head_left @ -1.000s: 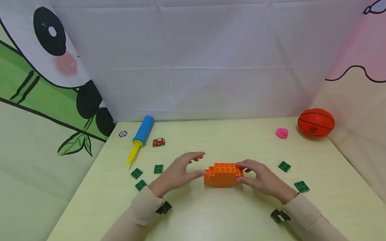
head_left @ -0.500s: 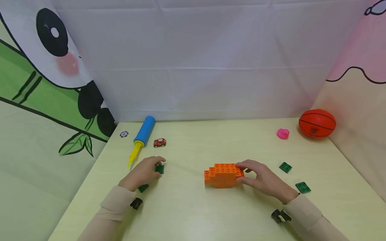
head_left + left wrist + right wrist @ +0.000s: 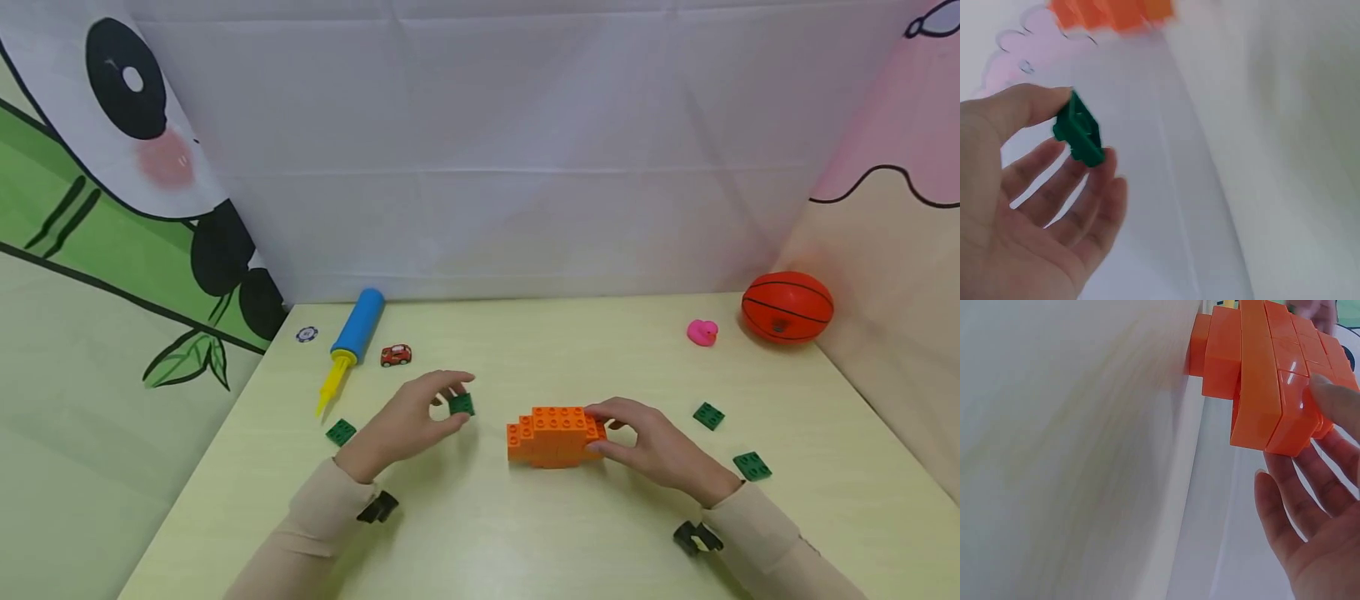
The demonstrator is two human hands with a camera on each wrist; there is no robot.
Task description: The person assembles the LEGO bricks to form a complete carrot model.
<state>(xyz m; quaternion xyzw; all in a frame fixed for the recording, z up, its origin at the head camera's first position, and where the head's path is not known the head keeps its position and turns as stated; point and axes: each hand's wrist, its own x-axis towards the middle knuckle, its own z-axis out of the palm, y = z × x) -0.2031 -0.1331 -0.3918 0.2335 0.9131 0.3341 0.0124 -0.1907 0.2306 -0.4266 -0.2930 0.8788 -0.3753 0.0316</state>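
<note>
An orange block build [image 3: 555, 435] stands on the yellow table [image 3: 525, 533] near the middle. My right hand [image 3: 637, 442] grips its right end between thumb and fingers; the build [image 3: 1266, 375] fills the top of the right wrist view. My left hand [image 3: 420, 417] hovers left of the build and pinches a small green plate [image 3: 461, 405] between thumb and fingertips. The same green plate [image 3: 1079, 132] shows in the left wrist view, held on edge above the table.
Loose green plates lie at the left [image 3: 341, 432] and at the right [image 3: 708, 414] [image 3: 751, 465]. At the back left are a blue and yellow pump [image 3: 349, 343], a red toy car [image 3: 395, 355] and a chip [image 3: 306, 334]. A pink duck [image 3: 702, 332] and an orange ball [image 3: 787, 306] sit back right.
My left hand left the build, went left to the green plates, picked one up and has carried it back toward the build. The right hand has stayed on the build.
</note>
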